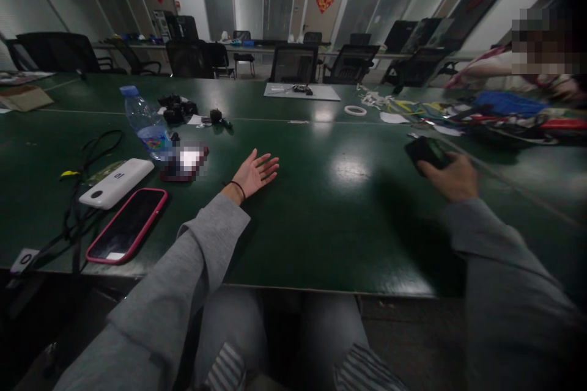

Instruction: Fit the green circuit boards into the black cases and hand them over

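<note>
My left hand rests on the green table, palm turned up and fingers apart, holding nothing. A dark band circles that wrist. On the right, my right hand is closed round a dark, flat, roughly rectangular object whose kind I cannot make out; it seems to be just above the table. Left of my left hand lie a phone with a lit screen, a phone in a pink-red case and a white power bank.
A water bottle stands behind the lit phone. Black cables trail at the left. Cables and a blue bundle lie at the right, near another person. A white ring and a pale board lie farther back.
</note>
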`<state>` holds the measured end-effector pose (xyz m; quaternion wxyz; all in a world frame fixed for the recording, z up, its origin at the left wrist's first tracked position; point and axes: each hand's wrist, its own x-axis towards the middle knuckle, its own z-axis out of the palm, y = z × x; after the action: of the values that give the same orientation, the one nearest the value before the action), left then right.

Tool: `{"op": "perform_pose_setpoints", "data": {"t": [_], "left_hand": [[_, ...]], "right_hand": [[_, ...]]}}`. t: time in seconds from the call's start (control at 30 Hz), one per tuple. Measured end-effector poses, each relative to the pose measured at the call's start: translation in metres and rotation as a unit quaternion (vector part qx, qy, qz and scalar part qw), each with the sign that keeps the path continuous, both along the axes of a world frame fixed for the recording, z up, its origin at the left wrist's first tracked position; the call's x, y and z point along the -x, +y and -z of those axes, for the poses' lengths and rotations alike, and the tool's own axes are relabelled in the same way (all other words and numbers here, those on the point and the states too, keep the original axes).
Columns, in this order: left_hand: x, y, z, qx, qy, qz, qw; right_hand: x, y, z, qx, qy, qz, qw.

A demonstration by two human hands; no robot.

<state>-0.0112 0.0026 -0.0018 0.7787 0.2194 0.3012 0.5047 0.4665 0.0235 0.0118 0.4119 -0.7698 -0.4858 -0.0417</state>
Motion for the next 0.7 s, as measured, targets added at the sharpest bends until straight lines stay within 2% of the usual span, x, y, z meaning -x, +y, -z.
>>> {"op": "perform_pose_setpoints", "data": {"t": [0.07, 0.17, 0.23, 0.3, 0.4, 0.53, 0.6, 0.7], "left_hand": [[-0.001, 0.000, 0.000, 0.002, 0.002, -0.001, 1.000], [-0.005, -0.001, -0.002, 0.005, 0.007, 0.007, 1.000], [-0.008, -0.003, -0.003, 0.006, 0.009, 0.020, 1.000], [-0.013, -0.004, -0.003, -0.002, 0.006, 0.035, 0.999], [-0.019, -0.006, -0.001, -0.021, 0.005, 0.036, 0.999], [-0.022, -0.006, 0.003, -0.004, 0.047, -0.011, 0.999], [-0.021, -0.006, 0.003, 0.006, 0.073, -0.027, 0.997], [-0.020, -0.007, 0.000, -0.003, 0.081, -0.034, 0.996]], "right_hand": [[0.078, 0.009, -0.006, 0.008, 0.003, -0.057, 0.998], [0.194, 0.001, -0.004, -0.067, 0.005, -0.210, 0.975], [0.255, -0.013, 0.006, -0.109, -0.003, -0.294, 0.950], [0.297, -0.029, 0.017, -0.110, -0.031, -0.349, 0.930], [0.324, -0.047, 0.032, -0.077, -0.071, -0.395, 0.913], [0.324, -0.054, 0.039, -0.077, -0.052, -0.437, 0.895], [0.322, -0.053, 0.038, -0.097, -0.003, -0.446, 0.890], [0.323, -0.050, 0.038, -0.107, 0.135, -0.435, 0.884]]}}
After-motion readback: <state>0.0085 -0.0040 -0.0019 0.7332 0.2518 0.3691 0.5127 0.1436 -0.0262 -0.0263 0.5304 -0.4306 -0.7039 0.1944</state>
